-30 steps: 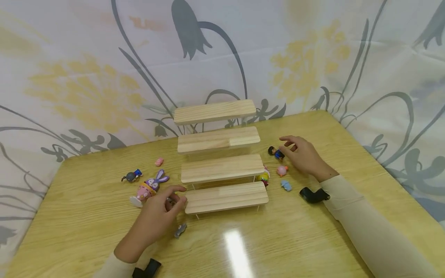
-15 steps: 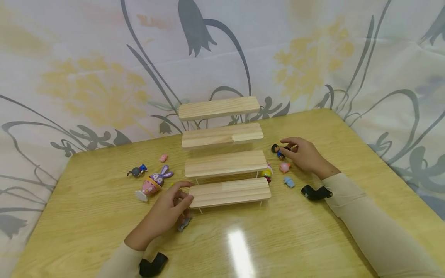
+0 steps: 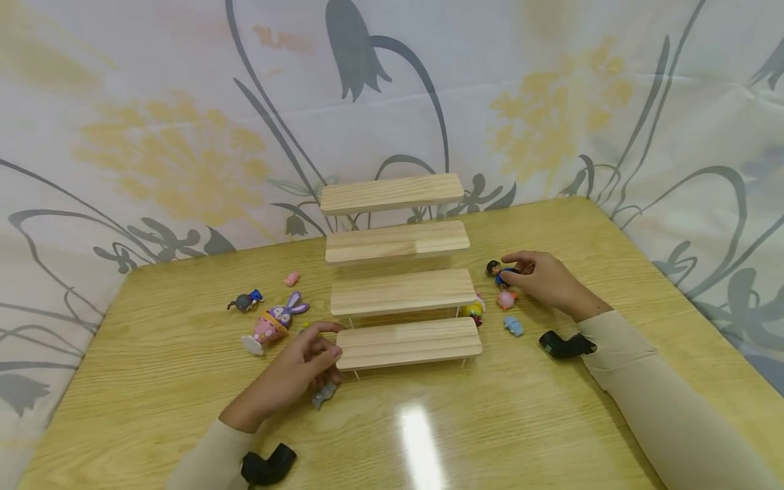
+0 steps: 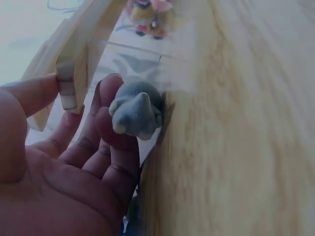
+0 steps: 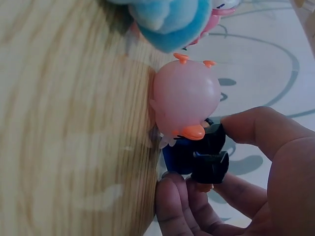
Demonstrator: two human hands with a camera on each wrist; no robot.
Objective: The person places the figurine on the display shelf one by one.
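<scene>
My left hand (image 3: 300, 371) holds the left end of the lowest board of a stepped wooden display stand (image 3: 407, 344); thumb and forefinger are on either side of the board (image 4: 69, 81) in the left wrist view. Its other fingers curl beside a small grey toy animal (image 4: 137, 113) on the table. My right hand (image 3: 545, 280) grips a small toy figure (image 3: 501, 273) with black hair and blue clothes, lying on the table right of the stand. In the right wrist view, thumb and fingers surround its black legs (image 5: 211, 167), partly behind a round pink toy (image 5: 187, 96).
Left of the stand lie a purple-eared rabbit toy (image 3: 272, 323), a grey and blue figure (image 3: 246, 300) and a small pink toy (image 3: 292, 278). On the right are a light blue toy (image 3: 513, 326) and a yellow and red one (image 3: 474, 309) beside the stand. A patterned cloth (image 3: 184, 88) hangs behind.
My left hand has moved to the right and taken hold of the lowest board's end. My right hand has closed around the black-haired figure. The head view has shifted slightly.
</scene>
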